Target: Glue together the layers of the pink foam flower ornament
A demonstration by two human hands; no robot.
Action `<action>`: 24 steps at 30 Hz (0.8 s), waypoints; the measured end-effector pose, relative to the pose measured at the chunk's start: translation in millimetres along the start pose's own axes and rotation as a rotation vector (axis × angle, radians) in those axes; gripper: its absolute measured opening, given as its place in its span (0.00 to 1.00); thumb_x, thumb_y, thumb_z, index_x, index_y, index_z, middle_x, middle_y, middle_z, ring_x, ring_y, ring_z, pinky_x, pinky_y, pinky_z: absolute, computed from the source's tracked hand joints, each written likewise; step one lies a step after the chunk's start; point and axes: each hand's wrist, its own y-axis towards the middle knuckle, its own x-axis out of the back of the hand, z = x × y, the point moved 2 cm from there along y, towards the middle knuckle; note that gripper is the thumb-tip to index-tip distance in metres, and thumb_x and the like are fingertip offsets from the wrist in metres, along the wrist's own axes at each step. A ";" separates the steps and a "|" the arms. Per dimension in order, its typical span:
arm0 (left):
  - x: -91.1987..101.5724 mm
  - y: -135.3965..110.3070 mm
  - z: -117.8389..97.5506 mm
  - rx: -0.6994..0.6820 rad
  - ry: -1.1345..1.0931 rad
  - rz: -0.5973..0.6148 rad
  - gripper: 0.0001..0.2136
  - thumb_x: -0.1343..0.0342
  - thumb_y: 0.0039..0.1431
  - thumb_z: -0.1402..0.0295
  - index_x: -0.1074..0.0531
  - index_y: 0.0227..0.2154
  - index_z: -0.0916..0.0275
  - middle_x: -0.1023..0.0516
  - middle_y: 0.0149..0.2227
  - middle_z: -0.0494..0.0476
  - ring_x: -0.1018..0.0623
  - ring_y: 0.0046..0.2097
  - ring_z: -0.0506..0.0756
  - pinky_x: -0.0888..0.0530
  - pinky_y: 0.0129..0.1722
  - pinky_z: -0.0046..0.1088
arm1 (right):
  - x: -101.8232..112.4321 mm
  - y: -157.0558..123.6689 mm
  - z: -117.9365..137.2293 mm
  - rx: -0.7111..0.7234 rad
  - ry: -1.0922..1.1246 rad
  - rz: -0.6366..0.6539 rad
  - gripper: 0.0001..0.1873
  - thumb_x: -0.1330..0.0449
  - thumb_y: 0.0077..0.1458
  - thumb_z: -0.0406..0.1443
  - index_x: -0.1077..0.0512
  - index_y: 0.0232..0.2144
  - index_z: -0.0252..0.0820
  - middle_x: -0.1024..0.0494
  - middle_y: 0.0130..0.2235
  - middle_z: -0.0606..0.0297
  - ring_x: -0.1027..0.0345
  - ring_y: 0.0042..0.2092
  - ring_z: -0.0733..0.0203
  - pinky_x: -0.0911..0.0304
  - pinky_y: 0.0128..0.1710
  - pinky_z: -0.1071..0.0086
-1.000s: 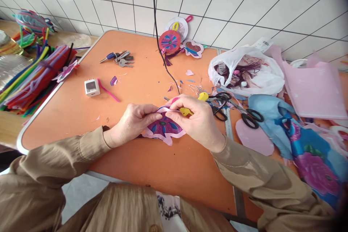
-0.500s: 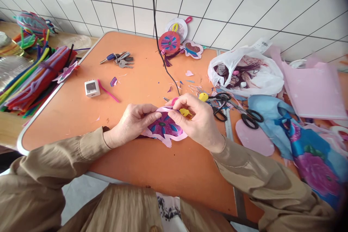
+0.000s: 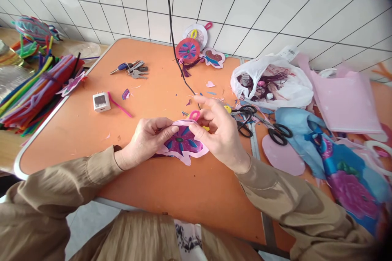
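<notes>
Between my hands is a flower-patterned fabric sachet (image 3: 184,140), purple and blue with a scalloped pale pink border. A bright pink fuzzy loop (image 3: 194,115) stands up from its top edge. My left hand (image 3: 149,138) pinches the upper left edge between thumb and fingers. At the upper right edge, the thumb of my right hand (image 3: 223,133) lies on the front, its index finger is raised, and the other fingers curl behind. Just beyond, yellow-handled scissors (image 3: 227,109) are partly covered by my right hand. A dark tassel shows under the sachet's left side.
Black-handled scissors (image 3: 280,132) lie right, by a pink oval piece (image 3: 283,157) and blue flowered fabric (image 3: 352,183). A white plastic bag (image 3: 301,85) holds dark tassels. Finished ornaments (image 3: 188,50), keys (image 3: 134,69), a white charger (image 3: 101,102) and pipe cleaners (image 3: 45,85) lie around. A black cable (image 3: 171,20) hangs down.
My right index finger has lifted off the top edge, so the pink loop now shows more fully. The left hand keeps its pinch. The whole view has shifted slightly.
</notes>
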 end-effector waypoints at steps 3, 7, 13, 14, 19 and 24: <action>0.4 0.4 1.5 -0.017 0.003 -0.034 0.18 0.43 0.59 0.54 0.24 0.29 0.67 0.30 0.19 0.50 0.27 0.19 0.48 0.32 0.16 0.20 | 0.7 0.6 -1.5 -0.042 -0.042 0.074 0.07 0.41 0.56 0.37 0.30 0.33 0.38 0.30 0.27 0.68 0.34 0.30 0.67 0.36 0.30 0.72; 1.3 1.6 0.4 -0.036 -0.030 -0.083 0.16 0.42 0.58 0.56 0.25 0.27 0.66 0.30 0.19 0.50 0.29 0.20 0.47 0.32 0.18 0.19 | 1.4 2.1 -0.9 -0.072 -0.061 0.081 0.12 0.41 0.56 0.39 0.31 0.24 0.38 0.35 0.23 0.70 0.43 0.26 0.70 0.45 0.24 0.73; 0.5 4.2 -3.5 -0.031 -0.071 -0.103 0.17 0.42 0.55 0.57 0.28 0.22 0.67 0.32 0.19 0.50 0.33 0.21 0.46 0.34 0.18 0.18 | 0.5 3.5 1.1 -0.126 0.022 0.109 0.14 0.41 0.54 0.40 0.33 0.21 0.38 0.38 0.21 0.71 0.46 0.24 0.71 0.48 0.22 0.73; 0.4 4.6 -3.5 -0.024 -0.070 -0.108 0.17 0.42 0.55 0.57 0.28 0.22 0.67 0.32 0.19 0.50 0.33 0.21 0.46 0.34 0.18 0.19 | 0.2 3.4 0.6 -0.140 0.019 0.128 0.14 0.41 0.54 0.40 0.34 0.21 0.38 0.39 0.21 0.71 0.47 0.24 0.71 0.48 0.22 0.73; 1.5 6.1 -3.7 0.020 -0.089 -0.135 0.18 0.41 0.54 0.55 0.27 0.23 0.68 0.30 0.19 0.52 0.32 0.21 0.46 0.33 0.18 0.20 | 0.3 6.0 -3.4 -0.165 -0.078 0.236 0.14 0.41 0.55 0.43 0.30 0.26 0.37 0.34 0.23 0.69 0.41 0.26 0.69 0.44 0.24 0.73; 3.5 8.9 -2.0 0.046 -0.194 -0.174 0.18 0.39 0.53 0.54 0.26 0.24 0.68 0.27 0.20 0.52 0.30 0.21 0.47 0.32 0.18 0.20 | 20.0 9.5 9.0 0.013 -0.161 -0.039 0.12 0.39 0.54 0.38 0.26 0.42 0.41 0.25 0.30 0.65 0.31 0.32 0.63 0.35 0.34 0.68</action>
